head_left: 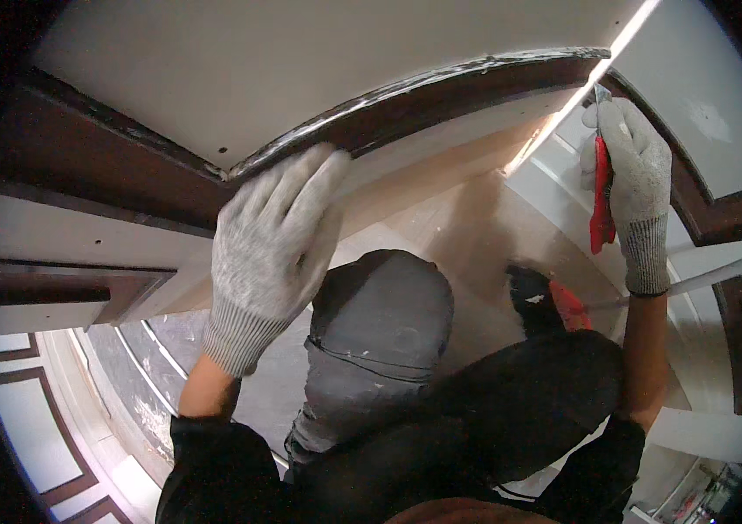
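A grey knit glove covers my left hand [275, 227], whose fingers are stretched out and slightly blurred. They lie at the dark brown trim [441, 105] along the edge of a pale panel [327, 52]; whether they press on it I cannot tell. White, rough residue runs along the trim's edge. My right hand [637, 157], also gloved, is closed round a red-handled knife [602, 196]. Its grey metal blade points up, close to the trim's right end and the bright gap beside it. The handle's lower end sticks out below my fingers.
Below me, my grey-clad knee [380, 306] is bent over the floor. A black and red object [554, 301] lies on the floor at the right. More white panels with brown trim [707, 192] stand at the right. At lower left are white strips [148, 367] and a paneled surface [26, 428].
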Tool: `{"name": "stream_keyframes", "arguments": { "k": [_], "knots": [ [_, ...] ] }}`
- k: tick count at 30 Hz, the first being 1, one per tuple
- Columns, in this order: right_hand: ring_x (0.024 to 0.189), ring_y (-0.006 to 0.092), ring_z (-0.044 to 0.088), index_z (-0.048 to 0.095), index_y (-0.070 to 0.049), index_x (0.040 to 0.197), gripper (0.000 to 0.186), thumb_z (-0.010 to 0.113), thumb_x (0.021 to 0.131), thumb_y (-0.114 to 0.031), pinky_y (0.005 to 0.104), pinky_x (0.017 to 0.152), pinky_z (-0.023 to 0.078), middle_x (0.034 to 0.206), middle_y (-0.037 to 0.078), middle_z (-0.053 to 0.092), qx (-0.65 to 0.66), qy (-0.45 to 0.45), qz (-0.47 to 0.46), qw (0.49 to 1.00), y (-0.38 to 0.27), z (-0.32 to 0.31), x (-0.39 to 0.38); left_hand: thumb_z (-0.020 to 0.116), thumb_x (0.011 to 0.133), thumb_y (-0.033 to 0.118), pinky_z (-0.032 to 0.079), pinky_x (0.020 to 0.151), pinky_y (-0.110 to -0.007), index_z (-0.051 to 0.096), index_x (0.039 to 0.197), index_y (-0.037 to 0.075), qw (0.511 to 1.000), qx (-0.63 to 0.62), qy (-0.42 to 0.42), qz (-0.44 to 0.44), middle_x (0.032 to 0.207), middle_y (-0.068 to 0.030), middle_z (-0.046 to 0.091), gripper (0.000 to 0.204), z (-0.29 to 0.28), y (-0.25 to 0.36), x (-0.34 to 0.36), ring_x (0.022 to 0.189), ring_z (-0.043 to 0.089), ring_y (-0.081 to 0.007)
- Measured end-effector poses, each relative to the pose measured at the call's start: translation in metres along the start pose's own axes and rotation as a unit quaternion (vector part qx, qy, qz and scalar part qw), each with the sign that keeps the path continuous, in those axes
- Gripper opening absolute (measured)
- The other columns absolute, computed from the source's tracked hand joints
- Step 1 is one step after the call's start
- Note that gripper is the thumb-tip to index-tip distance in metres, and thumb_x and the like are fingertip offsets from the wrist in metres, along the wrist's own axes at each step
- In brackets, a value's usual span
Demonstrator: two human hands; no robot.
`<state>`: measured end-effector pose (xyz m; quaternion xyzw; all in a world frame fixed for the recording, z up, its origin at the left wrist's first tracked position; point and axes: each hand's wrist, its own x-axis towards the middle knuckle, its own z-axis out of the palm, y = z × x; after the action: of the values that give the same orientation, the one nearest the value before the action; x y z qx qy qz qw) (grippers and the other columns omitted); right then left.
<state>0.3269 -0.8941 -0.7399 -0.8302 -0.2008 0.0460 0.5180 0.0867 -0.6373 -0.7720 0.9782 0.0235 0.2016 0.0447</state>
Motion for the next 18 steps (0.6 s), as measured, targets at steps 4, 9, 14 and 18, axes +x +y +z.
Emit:
{"name": "stream_keyframes", "arguments": {
  "k": [4, 9, 14, 18],
  "knots": [
    [0.054, 0.0094, 0.051, 0.064, -0.004, 0.099, 0.032, 0.047, 0.108, -0.03, 0.0266, 0.052, 0.043, 0.065, 0.001, 0.055, -0.023, -0.093, -0.026, 0.995, 0.004, 0.01, 0.0, 0.064, 0.098, 0.015, 0.05, 0.103, -0.04, 0.065, 0.131, 0.001, 0.89, -0.393, -0.053, -0.225, 0.125, -0.0194, 0.068, 0.037, 0.008, -0.013, -0.044, 0.117, 0.067, -0.0309],
    [0.049, 0.0098, 0.047, 0.063, -0.004, 0.098, 0.027, 0.052, 0.103, -0.028, 0.0287, 0.047, 0.039, 0.059, 0.002, 0.048, -0.041, -0.16, -0.088, 0.982, 0.003, 0.033, -0.013, 0.067, 0.093, 0.01, 0.05, 0.104, -0.042, 0.066, 0.13, 0.001, 0.849, -0.46, 0.031, -0.26, 0.122, -0.0201, 0.069, 0.038, 0.014, -0.014, -0.053, 0.116, 0.067, -0.0355],
    [0.052, 0.0079, 0.047, 0.064, -0.004, 0.102, 0.028, 0.054, 0.105, -0.029, 0.0268, 0.049, 0.037, 0.06, 0.0, 0.047, -0.07, -0.161, -0.056, 0.983, -0.013, 0.051, -0.022, 0.069, 0.085, 0.01, 0.047, 0.105, -0.044, 0.067, 0.127, 0.005, 0.992, -0.04, 0.116, 0.029, 0.133, -0.0171, 0.065, 0.043, 0.0, -0.022, -0.02, 0.124, 0.062, -0.0346],
    [0.053, 0.007, 0.046, 0.066, -0.003, 0.103, 0.029, 0.057, 0.105, -0.03, 0.0257, 0.051, 0.037, 0.065, 0.0, 0.049, -0.094, -0.158, -0.009, 0.983, -0.024, 0.053, -0.03, 0.071, 0.085, 0.009, 0.048, 0.104, -0.044, 0.069, 0.124, 0.006, 0.994, -0.015, 0.109, -0.002, 0.132, -0.0157, 0.066, 0.039, -0.001, -0.022, -0.016, 0.124, 0.061, -0.0348]
  ]
}}
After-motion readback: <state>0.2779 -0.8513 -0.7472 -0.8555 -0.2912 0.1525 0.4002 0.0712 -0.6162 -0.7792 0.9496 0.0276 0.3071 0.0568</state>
